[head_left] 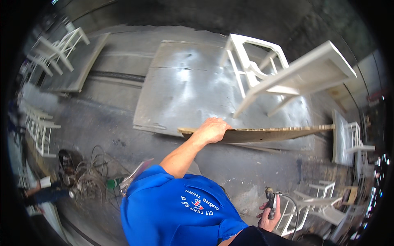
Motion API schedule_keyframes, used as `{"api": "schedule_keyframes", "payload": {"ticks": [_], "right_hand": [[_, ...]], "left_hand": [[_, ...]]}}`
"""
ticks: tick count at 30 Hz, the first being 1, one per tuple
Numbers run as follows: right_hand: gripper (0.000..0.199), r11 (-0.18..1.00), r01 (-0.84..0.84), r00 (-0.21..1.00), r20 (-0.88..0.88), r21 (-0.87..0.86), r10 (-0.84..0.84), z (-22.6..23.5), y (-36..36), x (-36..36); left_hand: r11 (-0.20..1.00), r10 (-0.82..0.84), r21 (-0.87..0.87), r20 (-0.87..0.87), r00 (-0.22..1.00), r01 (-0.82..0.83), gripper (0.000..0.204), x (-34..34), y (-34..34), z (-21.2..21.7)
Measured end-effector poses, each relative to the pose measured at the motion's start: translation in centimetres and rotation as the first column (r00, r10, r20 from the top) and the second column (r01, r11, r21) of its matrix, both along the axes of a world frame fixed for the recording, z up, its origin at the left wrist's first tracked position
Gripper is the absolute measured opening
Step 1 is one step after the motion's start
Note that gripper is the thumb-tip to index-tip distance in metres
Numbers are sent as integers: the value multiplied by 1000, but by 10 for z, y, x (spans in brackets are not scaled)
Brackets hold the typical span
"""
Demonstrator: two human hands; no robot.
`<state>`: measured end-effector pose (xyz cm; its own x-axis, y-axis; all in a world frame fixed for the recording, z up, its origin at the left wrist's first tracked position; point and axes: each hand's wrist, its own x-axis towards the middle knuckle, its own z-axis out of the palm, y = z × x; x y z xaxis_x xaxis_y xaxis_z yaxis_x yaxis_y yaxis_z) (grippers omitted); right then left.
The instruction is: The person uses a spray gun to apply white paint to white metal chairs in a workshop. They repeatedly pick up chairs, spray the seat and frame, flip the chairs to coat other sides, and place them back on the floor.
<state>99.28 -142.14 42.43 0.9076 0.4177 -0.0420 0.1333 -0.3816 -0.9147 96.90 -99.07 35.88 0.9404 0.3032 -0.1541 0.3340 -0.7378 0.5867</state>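
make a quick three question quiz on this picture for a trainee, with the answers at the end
1. What do the fingers of the left hand grip?
2. True or false: the right hand holds a spray gun.
3. Which hand is nearer the large white chair on the middle platform? A: left; B: right; C: both equally near.

Key:
1. The edge of a brown board.
2. True.
3. A.
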Motion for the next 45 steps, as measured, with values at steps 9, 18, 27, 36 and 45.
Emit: {"api": "schedule_keyframes", "payload": {"ticks": [9, 18, 27, 36, 45], "right_hand": [[62, 916, -398, 917, 24, 57, 397, -19, 158, -45], [57, 666, -746, 662, 91, -20, 744, -24, 366, -143], [60, 291, -935, 250, 209, -201, 946, -27, 547, -236], [60, 13, -974, -53, 281, -226, 958, -32, 702, -308], [61, -76, -969, -127, 207, -235, 970, -22, 872, -360]], "left_hand": [[810, 451, 315, 203, 869, -494, 35, -276, 115, 85], [423, 682, 391, 457, 571, -817, 24, -559, 172, 106], [-10, 837, 203, 538, 103, -979, 24, -686, 155, 72], [-276, 715, -137, 632, -299, -951, 26, -724, 216, 24], [-305, 616, -376, 623, -482, -875, 28, -775, 381, 24]]}}
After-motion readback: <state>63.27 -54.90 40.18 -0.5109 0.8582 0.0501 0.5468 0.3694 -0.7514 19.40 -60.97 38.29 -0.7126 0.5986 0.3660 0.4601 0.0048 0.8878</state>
